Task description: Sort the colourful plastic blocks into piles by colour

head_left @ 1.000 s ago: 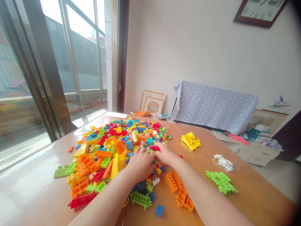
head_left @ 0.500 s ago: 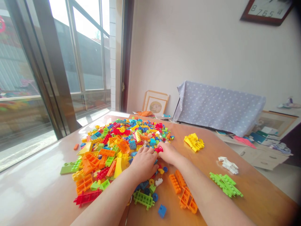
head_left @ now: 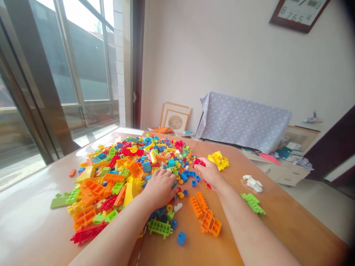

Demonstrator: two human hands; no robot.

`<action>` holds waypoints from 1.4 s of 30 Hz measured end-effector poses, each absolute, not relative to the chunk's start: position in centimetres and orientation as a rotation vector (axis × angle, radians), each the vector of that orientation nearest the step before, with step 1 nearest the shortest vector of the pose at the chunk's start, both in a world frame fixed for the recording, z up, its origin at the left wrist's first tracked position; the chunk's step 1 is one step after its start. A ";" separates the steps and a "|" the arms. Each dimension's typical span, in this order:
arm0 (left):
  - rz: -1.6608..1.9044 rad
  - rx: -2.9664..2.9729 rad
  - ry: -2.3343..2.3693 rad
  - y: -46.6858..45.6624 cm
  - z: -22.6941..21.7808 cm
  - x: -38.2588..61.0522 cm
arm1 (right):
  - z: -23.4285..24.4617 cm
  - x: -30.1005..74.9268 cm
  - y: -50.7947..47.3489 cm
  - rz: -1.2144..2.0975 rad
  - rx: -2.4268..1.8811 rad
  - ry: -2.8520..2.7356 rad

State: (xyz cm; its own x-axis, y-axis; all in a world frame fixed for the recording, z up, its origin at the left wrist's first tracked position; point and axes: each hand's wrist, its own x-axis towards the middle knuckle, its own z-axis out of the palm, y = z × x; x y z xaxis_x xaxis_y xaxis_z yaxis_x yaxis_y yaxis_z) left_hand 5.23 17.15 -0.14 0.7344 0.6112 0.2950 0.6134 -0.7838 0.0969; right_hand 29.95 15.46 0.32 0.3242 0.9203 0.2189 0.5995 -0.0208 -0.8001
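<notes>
My left hand (head_left: 161,186) lies palm down on the near right side of a big heap of mixed plastic building bricks (head_left: 135,168), its fingers stretched over the pieces. Between the thumb and fingers of my right hand (head_left: 209,173) is a red building brick (head_left: 198,162), just right of the heap. Another small red piece (head_left: 207,184) shows below that hand; whether it touches the palm I cannot tell. Blue bricks (head_left: 190,173) lie between the two hands. Beyond my right hand sits a group of yellow bricks (head_left: 218,160).
Orange bricks (head_left: 206,221) lie between my forearms. Right of my right arm are white pieces (head_left: 253,183) and light green bricks (head_left: 253,203). A green wheeled-base piece (head_left: 160,228) and a blue brick (head_left: 181,238) rest near the front of the wooden table (head_left: 280,221).
My right hand has moved right, away from the heap, with the red brick in it. My left hand stays on the heap. The camera view has turned slightly right.
</notes>
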 end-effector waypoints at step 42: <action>-0.526 -2.962 -0.932 18.2 -1.5 5.5 | -4.3 37.5 11.8 0.083 -2.139 -1.335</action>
